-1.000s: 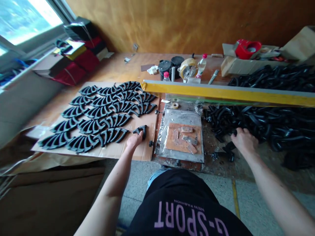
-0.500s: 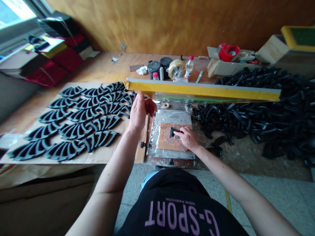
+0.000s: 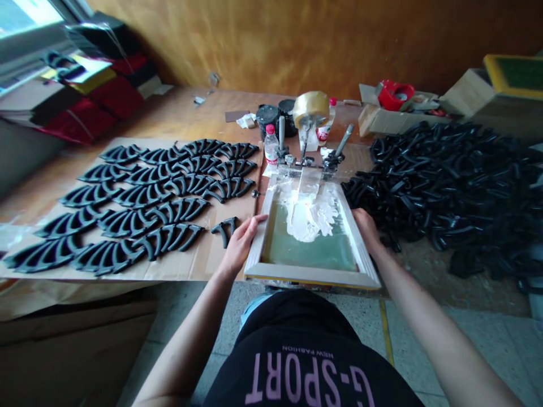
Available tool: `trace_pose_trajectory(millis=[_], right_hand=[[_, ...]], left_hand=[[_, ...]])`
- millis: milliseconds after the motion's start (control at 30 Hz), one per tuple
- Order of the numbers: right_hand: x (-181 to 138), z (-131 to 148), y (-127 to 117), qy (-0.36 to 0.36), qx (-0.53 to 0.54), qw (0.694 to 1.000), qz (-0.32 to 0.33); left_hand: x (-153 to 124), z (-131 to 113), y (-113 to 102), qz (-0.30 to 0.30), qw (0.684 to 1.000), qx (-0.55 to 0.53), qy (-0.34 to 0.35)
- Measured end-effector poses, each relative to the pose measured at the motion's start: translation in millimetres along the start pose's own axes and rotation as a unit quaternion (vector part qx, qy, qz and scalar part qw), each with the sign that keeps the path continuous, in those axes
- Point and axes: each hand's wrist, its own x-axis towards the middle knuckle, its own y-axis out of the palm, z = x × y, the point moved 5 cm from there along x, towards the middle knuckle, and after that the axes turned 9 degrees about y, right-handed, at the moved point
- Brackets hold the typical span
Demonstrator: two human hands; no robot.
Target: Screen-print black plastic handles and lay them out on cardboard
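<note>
A wooden screen-printing frame (image 3: 311, 275) lies flat on the bench in front of me, with white ink (image 3: 309, 215) spread over its green mesh. My left hand (image 3: 241, 244) rests against the frame's left rail, fingers stretched along it. My right hand (image 3: 367, 229) lies on the right rail with its fingers curled over the edge. A single black curved plastic part (image 3: 225, 228) sits on the cardboard just left of my left hand. The part placed under the screen is hidden.
Rows of black curved parts (image 3: 139, 198) lie on a cardboard sheet (image 3: 199, 263) at left. A big heap of black parts (image 3: 449, 181) fills the right. Behind the frame stand a tape roll (image 3: 311, 108), bottles (image 3: 271, 148) and ink tubs (image 3: 268, 116). Boxes (image 3: 384, 116) line the far right.
The yellow-edged screen frame swung down from raised to flat. My right hand left the part on the jig; both hands now rest on the frame's side rails.
</note>
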Motion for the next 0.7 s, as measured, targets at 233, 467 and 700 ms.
trace_pose_trajectory(millis=[233,467,700], right_hand=[[61,96,-8,-0.045,-0.064,0.995,-0.06],[20,120,39,-0.125,-0.125,0.977,0.122],[-9,114,21,-0.263,-0.076,0.939,0.209]], left_hand=[[-13,90,14,0.006,0.996,0.061,-0.072],[-11,101,16,0.017,0.993,0.074,-0.094],[-12,104,18,0.01,0.993,0.023,-0.112]])
